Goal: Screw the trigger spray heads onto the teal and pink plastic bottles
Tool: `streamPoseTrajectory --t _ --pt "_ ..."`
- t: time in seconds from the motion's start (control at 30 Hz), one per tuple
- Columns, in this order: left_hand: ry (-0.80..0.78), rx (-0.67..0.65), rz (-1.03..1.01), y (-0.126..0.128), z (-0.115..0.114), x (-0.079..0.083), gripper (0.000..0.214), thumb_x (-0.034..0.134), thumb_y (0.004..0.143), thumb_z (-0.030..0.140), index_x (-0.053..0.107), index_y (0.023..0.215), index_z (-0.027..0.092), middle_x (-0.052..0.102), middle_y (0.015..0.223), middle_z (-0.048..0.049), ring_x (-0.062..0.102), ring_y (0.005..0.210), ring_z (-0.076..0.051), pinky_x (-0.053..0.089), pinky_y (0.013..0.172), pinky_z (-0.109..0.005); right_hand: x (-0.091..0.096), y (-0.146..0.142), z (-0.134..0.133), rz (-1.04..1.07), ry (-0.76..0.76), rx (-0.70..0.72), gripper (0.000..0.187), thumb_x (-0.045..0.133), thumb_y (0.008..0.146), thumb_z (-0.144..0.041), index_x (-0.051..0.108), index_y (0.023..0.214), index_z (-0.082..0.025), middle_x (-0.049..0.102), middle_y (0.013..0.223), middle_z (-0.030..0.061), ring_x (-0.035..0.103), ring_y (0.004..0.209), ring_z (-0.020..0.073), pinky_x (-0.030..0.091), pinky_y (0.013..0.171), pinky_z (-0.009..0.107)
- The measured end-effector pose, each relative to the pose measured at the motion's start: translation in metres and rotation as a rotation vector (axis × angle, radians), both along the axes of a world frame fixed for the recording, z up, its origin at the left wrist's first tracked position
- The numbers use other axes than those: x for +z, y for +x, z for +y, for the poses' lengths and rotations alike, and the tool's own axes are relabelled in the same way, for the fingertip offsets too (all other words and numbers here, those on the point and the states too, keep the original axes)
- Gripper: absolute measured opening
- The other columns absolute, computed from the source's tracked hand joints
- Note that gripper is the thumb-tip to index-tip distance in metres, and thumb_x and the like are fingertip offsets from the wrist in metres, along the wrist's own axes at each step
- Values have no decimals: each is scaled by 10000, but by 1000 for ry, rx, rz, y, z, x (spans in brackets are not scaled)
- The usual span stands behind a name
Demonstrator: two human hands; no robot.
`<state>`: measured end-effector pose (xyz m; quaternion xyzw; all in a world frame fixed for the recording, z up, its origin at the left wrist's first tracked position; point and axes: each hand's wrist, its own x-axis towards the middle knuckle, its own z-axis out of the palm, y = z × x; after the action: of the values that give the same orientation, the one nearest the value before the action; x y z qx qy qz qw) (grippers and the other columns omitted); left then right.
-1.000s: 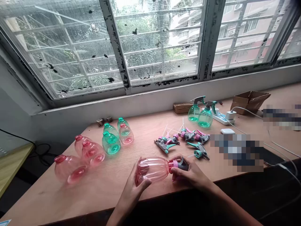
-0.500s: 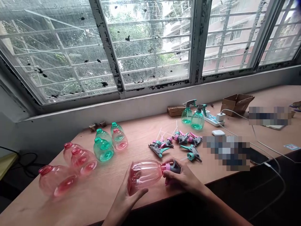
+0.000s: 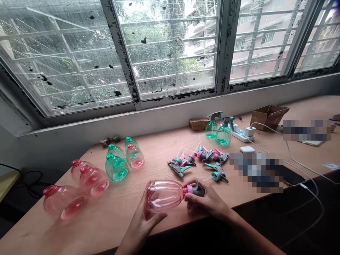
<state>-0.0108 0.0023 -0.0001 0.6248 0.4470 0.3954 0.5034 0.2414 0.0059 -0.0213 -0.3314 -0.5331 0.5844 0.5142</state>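
A clear pink spray bottle (image 3: 167,194) lies sideways above the front of the table. My left hand (image 3: 143,219) holds it around its base, with the thumb along the near side. A grey trigger spray head (image 3: 198,190) with a pink collar sits on the bottle's neck, and my right hand (image 3: 211,201) is closed around it. The trigger is mostly hidden by my right fingers. Just beyond my hands lies a pile of loose spray heads (image 3: 183,164) in grey, pink and green, with thin white tubes. One green-collared spray head (image 3: 217,173) is closest to my right hand.
At the left stand several pink bottles (image 3: 65,203) and green bottles (image 3: 117,168) without heads. Two green bottles with spray heads (image 3: 223,136) stand at the back, near a white power strip (image 3: 241,134). A phone (image 3: 290,174) with a cable lies right; a cardboard box (image 3: 268,118) sits behind.
Both hands keep their hold on the pink bottle and its spray head, nearly still. The view has shifted very slightly.
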Motion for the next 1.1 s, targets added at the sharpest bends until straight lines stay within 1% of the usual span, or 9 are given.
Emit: streamPoseTrajectory --t 0.1,0.17,0.23,0.37,0.57,0.73,0.87,0.97,1.1 --pt "24 -5 -14 -2 2 -6 1029 754 821 407 37 1558 393 360 1596 -66 401 1428 -326 269 1202 -488 1 0 0 11 -11 15 314 788 818 -358 609 999 -174 713 744 -2 723 615 168 601 602 294" --pt "17 -36 -20 -5 3 -10 1061 755 822 406 -12 1555 399 377 1586 -73 409 1424 -320 261 1202 -492 1 1 -1 6 -22 19 328 791 812 -368 598 995 -176 720 742 0 723 606 168 592 592 289" --pt "5 -55 -27 -8 3 -13 1087 756 815 434 -29 1563 353 428 1552 -100 404 1426 -323 250 1206 -493 3 0 -2 -16 -30 20 342 790 809 -382 588 996 -178 728 719 2 723 601 173 584 590 288" --pt "-12 -77 -58 -10 2 -12 978 687 846 516 103 1578 234 499 1491 -146 408 1419 -344 283 1197 -477 5 0 -4 -64 -27 17 343 782 815 -392 592 1004 -178 733 688 3 722 602 178 569 593 285" --pt "53 -26 -29 -6 2 -11 996 765 818 380 99 1558 386 229 1649 -58 342 1455 -346 215 1217 -505 6 1 -3 3 -35 10 319 775 822 -396 590 972 -184 740 745 9 713 586 172 583 607 309" --pt "53 -62 -8 -8 1 -13 1103 773 800 424 -6 1573 312 308 1617 -99 244 1496 -336 155 1233 -512 9 1 -6 -67 -43 15 328 786 812 -392 614 990 -177 750 727 11 718 604 173 569 575 271" --pt "11 -58 -47 -9 1 -10 963 688 843 523 142 1576 218 377 1578 -147 234 1494 -366 197 1224 -512 9 1 -7 -66 -54 16 354 790 799 -422 615 987 -178 753 724 12 722 598 182 569 563 276" --pt "-21 -41 -70 -7 0 -6 984 743 817 463 144 1573 272 441 1542 -121 359 1443 -360 233 1211 -510 9 1 -6 -36 -61 4 362 783 800 -443 609 973 -177 751 695 10 718 578 179 567 574 280" --pt "-11 -30 -78 -3 -5 -1 1010 765 812 399 96 1568 344 410 1564 -77 354 1453 -314 192 1225 -485 10 0 -5 -27 -50 -8 367 779 801 -453 596 968 -182 748 691 11 712 566 181 567 569 291"
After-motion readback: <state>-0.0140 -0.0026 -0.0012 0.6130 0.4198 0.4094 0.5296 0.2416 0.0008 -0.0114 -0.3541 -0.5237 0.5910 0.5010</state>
